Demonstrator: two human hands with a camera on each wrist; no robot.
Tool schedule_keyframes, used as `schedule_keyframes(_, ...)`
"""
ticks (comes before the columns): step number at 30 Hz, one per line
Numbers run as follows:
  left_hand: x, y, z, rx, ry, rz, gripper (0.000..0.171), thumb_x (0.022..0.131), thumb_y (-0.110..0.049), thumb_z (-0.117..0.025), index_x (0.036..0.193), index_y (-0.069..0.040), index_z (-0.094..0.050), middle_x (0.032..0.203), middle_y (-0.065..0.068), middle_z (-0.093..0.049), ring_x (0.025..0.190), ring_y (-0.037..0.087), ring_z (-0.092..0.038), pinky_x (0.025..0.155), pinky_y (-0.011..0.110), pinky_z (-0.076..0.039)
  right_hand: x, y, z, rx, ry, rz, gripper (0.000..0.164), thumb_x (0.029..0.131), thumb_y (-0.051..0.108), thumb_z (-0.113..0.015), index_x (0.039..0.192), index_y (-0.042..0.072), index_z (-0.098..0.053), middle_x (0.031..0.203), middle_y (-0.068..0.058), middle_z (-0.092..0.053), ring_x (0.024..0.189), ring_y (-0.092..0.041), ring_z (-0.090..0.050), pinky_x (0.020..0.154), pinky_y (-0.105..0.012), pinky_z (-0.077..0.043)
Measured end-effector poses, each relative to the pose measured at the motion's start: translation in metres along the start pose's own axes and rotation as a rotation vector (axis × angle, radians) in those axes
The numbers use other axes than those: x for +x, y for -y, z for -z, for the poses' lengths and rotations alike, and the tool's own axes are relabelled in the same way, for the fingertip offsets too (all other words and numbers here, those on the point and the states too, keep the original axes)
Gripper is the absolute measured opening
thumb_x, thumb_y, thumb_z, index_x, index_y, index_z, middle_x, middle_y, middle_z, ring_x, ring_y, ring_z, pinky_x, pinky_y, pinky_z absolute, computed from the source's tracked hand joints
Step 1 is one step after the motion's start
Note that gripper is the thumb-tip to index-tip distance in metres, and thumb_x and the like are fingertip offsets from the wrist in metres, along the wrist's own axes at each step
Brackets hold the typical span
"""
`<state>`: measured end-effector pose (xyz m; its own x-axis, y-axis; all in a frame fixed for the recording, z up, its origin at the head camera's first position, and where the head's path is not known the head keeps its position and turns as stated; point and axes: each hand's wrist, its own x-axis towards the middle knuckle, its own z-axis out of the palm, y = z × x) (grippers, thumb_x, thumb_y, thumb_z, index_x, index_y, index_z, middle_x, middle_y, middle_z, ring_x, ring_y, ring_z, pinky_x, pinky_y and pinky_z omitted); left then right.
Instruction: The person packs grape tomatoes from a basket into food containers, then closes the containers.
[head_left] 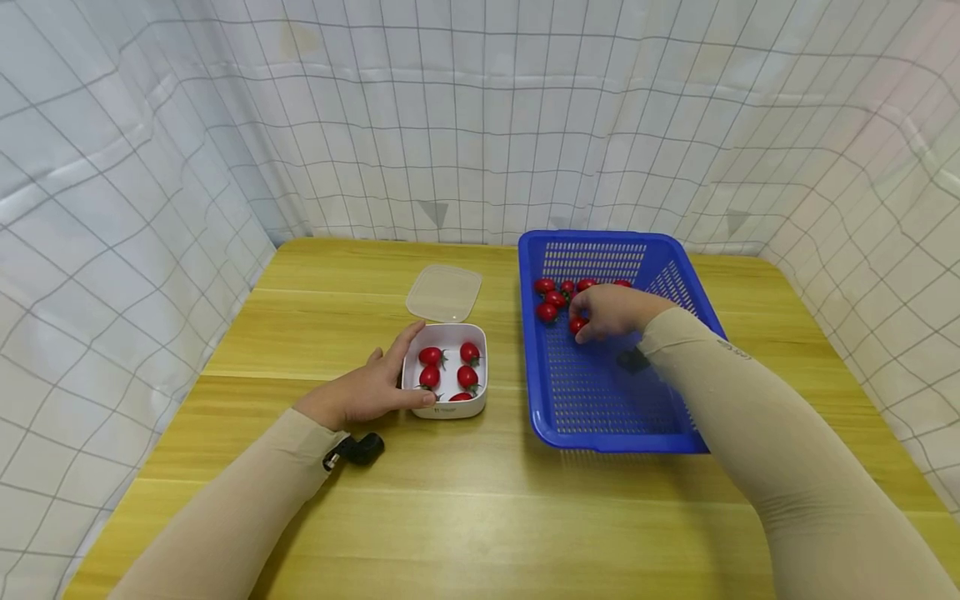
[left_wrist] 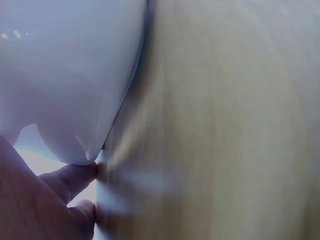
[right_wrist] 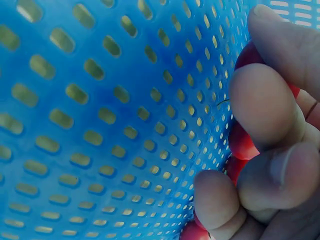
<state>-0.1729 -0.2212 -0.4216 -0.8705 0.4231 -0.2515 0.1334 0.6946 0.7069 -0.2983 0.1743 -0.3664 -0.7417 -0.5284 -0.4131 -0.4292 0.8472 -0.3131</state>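
Note:
A white square box (head_left: 482, 367) holding several red cherry tomatoes (head_left: 468, 377) stands on the table. My left hand (head_left: 367, 387) rests against its left side, thumb along the near rim and forefinger reaching to the far left corner, both fairly straight. In the left wrist view, fingertips (left_wrist: 75, 177) touch the box wall (left_wrist: 70, 70). Inside the blue plastic basket (head_left: 534, 367), my right hand (head_left: 615, 310) pinches a cherry tomato (head_left: 577, 325) between thumb and fingers. More tomatoes (head_left: 547, 312) lie around it; the hand partly covers them, also in the right wrist view.
A translucent flat lid (head_left: 445, 292) lies on the wooden table (head_left: 450, 508) behind the box. Grid-patterned white curtains (head_left: 480, 125) enclose the back and both sides. The basket has raised, slotted walls.

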Motion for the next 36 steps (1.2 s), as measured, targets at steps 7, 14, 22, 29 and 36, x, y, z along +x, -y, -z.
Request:
schedule_keyframes(7,-0.002,-0.003,0.0,0.002,-0.001,-0.007,0.114,0.092,-0.056,-0.073,0.169,-0.027,0.005,0.177,0.016,-0.007,0.155,0.065,0.002,0.123,0.079,-0.003,-0.001,0.002,0.0,-0.012,-0.005,0.004,0.018,0.094,0.02,-0.079,0.107,0.011,-0.071,0.079,-0.002,-0.068,0.071,-0.015,-0.064,0.069,-0.03,-0.049)
schedule_keyframes(14,-0.001,-0.004,0.0,0.001,0.002,-0.023,0.114,0.092,-0.053,-0.074,0.17,-0.025,0.005,0.177,0.016,-0.009,0.159,0.057,-0.006,0.126,0.072,0.006,0.0,-0.001,0.001,-0.035,-0.017,0.027,0.018,0.093,0.02,-0.08,0.107,0.012,-0.072,0.084,-0.002,-0.069,0.074,-0.015,-0.065,0.072,-0.031,-0.052)
schedule_keyframes(22,0.0,-0.003,-0.001,0.001,0.001,-0.022,0.114,0.092,-0.053,-0.074,0.169,-0.026,0.005,0.177,0.016,-0.009,0.159,0.057,-0.007,0.126,0.073,0.006,-0.001,0.002,0.005,-0.02,-0.012,0.042,0.017,0.093,0.019,-0.079,0.106,0.011,-0.072,0.086,-0.001,-0.069,0.075,-0.015,-0.064,0.072,-0.031,-0.052)
schedule_keyframes(29,0.0,-0.003,-0.001,0.005,0.002,-0.023,0.114,0.092,-0.054,-0.074,0.169,-0.026,0.005,0.177,0.016,-0.011,0.16,0.054,-0.01,0.126,0.072,0.007,-0.003,0.003,0.008,-0.018,-0.022,0.061,0.015,0.092,0.017,-0.078,0.105,0.012,-0.072,0.084,0.0,-0.068,0.077,-0.016,-0.063,0.077,-0.033,-0.052)
schedule_keyframes(36,0.0,-0.004,0.0,0.008,0.002,-0.022,0.114,0.092,-0.053,-0.074,0.169,-0.027,0.005,0.177,0.016,-0.01,0.16,0.055,-0.009,0.126,0.073,0.005,-0.01,0.006,0.016,-0.017,-0.052,0.047,0.016,0.095,0.02,-0.077,0.108,0.013,-0.072,0.087,-0.001,-0.066,0.079,-0.018,-0.06,0.077,-0.035,-0.051)
